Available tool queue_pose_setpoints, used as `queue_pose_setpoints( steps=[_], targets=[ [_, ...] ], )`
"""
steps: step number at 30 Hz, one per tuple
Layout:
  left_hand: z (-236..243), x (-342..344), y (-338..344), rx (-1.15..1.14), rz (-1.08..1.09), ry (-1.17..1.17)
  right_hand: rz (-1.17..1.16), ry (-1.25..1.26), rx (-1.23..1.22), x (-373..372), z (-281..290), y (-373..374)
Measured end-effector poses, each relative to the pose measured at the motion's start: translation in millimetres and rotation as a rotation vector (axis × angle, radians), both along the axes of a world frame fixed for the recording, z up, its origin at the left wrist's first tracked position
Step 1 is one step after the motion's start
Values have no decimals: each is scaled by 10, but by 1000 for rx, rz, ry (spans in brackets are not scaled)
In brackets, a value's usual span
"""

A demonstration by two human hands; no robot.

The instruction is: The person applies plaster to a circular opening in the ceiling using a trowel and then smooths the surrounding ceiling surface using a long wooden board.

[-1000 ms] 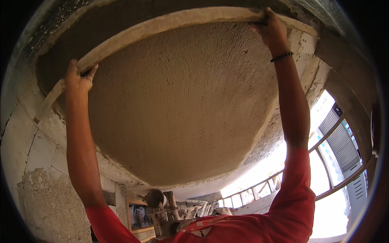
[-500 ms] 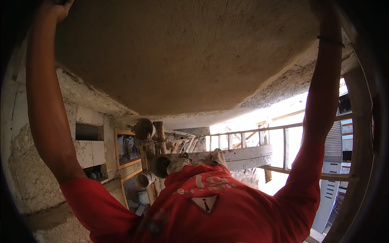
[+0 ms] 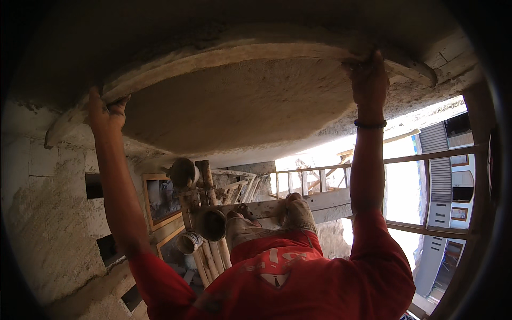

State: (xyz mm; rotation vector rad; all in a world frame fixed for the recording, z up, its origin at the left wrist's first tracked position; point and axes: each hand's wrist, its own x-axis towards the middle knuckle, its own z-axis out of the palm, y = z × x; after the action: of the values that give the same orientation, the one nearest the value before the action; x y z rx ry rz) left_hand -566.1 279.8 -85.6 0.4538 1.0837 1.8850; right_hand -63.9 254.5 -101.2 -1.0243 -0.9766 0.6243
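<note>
A long, pale straightedge (image 3: 229, 57) spans the upper view from side to side, bent by the lens. It lies along a brown, freshly plastered surface (image 3: 240, 106) above me. Near its left end my left hand (image 3: 108, 113) is closed round it, thumb and fingers on the near edge. Toward the other end my right hand (image 3: 369, 85) grips it with curled fingers; a dark band circles that wrist. Both arms are raised. Beyond the straightedge the surface falls into deep shadow.
My feet (image 3: 292, 198) are on a wooden plank (image 3: 333, 205). To its left, a dark bucket (image 3: 210, 223) and a white bucket (image 3: 189, 242) stand by wooden poles (image 3: 205, 178). A rough wall (image 3: 53, 224) rises at left. A railing (image 3: 426, 230) runs along the bright opening at right.
Both hands have come from the top edge down and inward, bringing the straightedge into view across the plaster. The view has shifted, and more of my legs and feet shows.
</note>
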Motion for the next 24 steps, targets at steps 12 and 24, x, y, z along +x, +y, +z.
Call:
queue_pose_setpoints(
  steps=[12,24],
  targets=[
    [-3512,-58,-33,50,-117,13,89,524,-174,-107,-3379,-120],
    [-6793,-194,-23,86,-192,30,89,654,-153,-78,-6483,-194]
  ],
)
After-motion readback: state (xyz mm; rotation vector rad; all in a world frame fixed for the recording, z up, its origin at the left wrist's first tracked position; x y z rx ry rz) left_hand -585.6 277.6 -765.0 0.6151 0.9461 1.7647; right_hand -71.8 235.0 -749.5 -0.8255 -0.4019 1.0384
